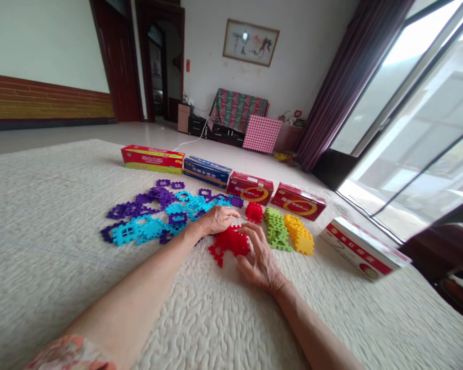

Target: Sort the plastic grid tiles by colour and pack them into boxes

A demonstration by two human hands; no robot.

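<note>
Red plastic interlocking building pieces (231, 242) lie in a loose pile between my two hands. My left hand (218, 220) rests along the far side of that pile, palm down with its fingers stretched out. Curved over the right edge of the pile is my right hand (259, 261), thumb and fingers apart; whether its fingertips press on a piece I cannot tell. A smaller red stack (253, 212) stands just beyond it. To the right are a green row (277, 228) and a yellow row (299, 234) of pieces. Light blue pieces (139, 230) and purple pieces (160, 198) spread out to the left.
Along the far side stand a red and yellow box (153, 160), a blue box (207, 172) and two dark red boxes (250, 188). A white and red box (364, 249) lies at the right. Everything sits on a quilted cream cover (200, 308).
</note>
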